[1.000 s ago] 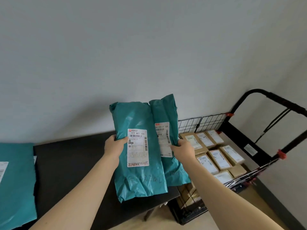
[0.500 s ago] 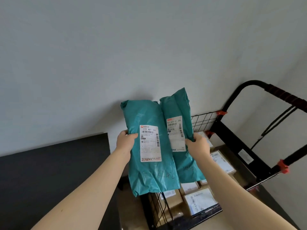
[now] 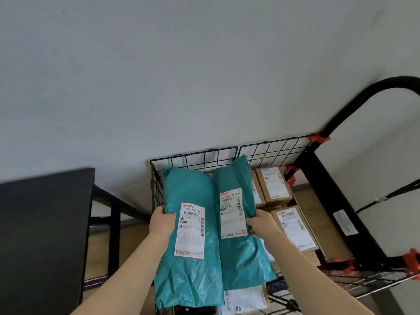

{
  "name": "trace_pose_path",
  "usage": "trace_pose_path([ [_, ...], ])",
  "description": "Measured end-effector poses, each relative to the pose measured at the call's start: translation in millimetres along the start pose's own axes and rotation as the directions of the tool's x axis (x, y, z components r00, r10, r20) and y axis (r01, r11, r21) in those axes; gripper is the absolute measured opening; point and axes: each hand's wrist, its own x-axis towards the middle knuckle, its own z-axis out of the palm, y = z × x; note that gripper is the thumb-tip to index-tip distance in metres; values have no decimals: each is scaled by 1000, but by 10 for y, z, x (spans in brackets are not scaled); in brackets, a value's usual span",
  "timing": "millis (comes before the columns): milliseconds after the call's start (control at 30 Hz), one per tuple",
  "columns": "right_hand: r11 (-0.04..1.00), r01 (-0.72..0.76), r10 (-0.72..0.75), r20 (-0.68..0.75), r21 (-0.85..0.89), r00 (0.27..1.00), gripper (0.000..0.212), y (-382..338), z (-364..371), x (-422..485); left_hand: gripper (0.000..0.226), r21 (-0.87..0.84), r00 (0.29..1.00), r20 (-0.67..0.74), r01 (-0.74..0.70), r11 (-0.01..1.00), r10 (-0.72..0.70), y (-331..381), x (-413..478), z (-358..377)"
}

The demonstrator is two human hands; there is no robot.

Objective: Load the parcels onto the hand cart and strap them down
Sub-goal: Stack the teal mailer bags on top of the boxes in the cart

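The left hand point(image 3: 162, 220) grips the left edge of 1 teal parcel point(image 3: 188, 192) and the right hand point(image 3: 261, 223) grips the right edge of the second parcel point(image 3: 234, 178), both held side by side directly over the cardboard boxes point(image 3: 276, 185) in the hand cart point(image 3: 318, 173), long axes pointing toward its wire wall point(image 3: 268, 151).

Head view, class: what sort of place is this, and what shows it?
Probably a parcel depot or delivery storeroom: a wire-sided hand cart, labelled cardboard boxes packed in it, and teal mailing bags bearing shipping labels.
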Motion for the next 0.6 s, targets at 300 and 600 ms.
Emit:
trace_pose_path([
  [300,967,-56,62,18,-250,998,38,202,92,474,53,326,993,-91,-40,944,74,-412,194,294],
  [600,782,92,-50,84,-616,995,56,264,-27,610,95,848,932,333,-363,385,145,-527,115,361],
])
